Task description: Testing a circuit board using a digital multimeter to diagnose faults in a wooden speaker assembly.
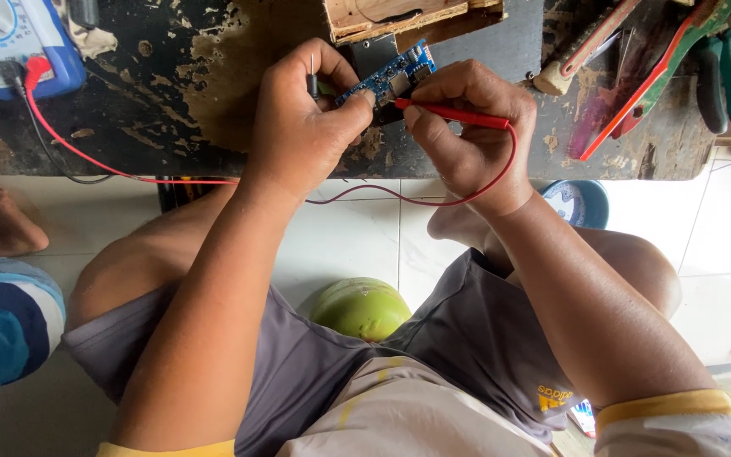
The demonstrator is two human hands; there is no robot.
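While the left hand (302, 127) pinches a small blue circuit board (387, 80), the right hand (467, 127) grips a red probe (450, 116).

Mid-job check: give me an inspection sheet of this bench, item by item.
Surface: dark wooden bench, paint worn and flaking.
Job's things: small blue circuit board; red probe tip touching it; black probe.
Clutter: blue-and-white multimeter, green-handled pliers, wood block.
Grippers: left hand holds board and black probe; right hand pinches red probe.
Cables: red lead runs to the multimeter.
Surroundings: white floor tiles, green round object, another person's foot.
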